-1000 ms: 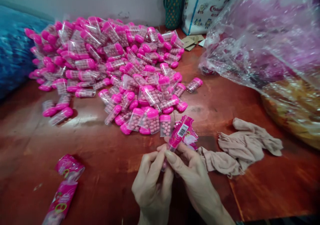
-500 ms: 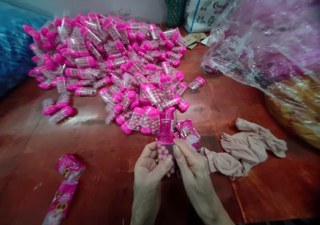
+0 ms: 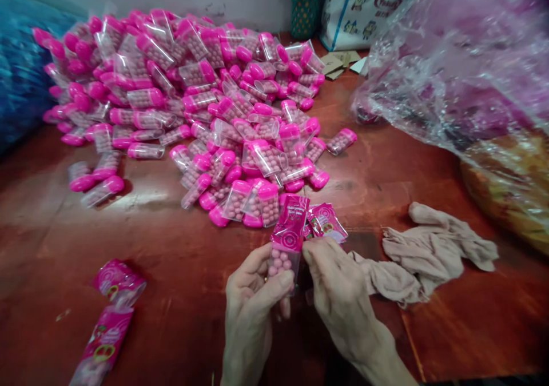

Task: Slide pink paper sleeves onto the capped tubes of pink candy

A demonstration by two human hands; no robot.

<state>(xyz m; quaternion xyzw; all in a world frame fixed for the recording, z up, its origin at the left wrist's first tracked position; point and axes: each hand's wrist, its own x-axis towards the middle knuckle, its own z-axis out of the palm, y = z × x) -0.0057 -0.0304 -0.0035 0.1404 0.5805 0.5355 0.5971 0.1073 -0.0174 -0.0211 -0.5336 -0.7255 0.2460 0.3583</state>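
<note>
My left hand [image 3: 253, 300] is closed round a small clear candy container [image 3: 281, 263] filled with pink balls, its thumb across the front. A glossy pink printed sleeve [image 3: 291, 223] covers the container's far end and stands up beyond it. Beside the sleeve's lower right edge, my right hand [image 3: 343, 289] has its thumb and fingers pinched together. What lies between those fingertips is hidden. More pink printed sleeves [image 3: 326, 223] lie flat just behind the right hand.
A large heap of pink-capped candy containers [image 3: 206, 100] fills the table's back and middle. Sleeved containers [image 3: 103, 334] lie at front left. At right are a beige cloth [image 3: 429, 254] and a big clear plastic bag [image 3: 454, 71]. A blue bag [image 3: 30, 71] stands at left.
My right hand has drawn slightly right, off the container's side, and its fingers have curled in. The sleeve and container now tilt a little to the right. The view has shifted slightly.
</note>
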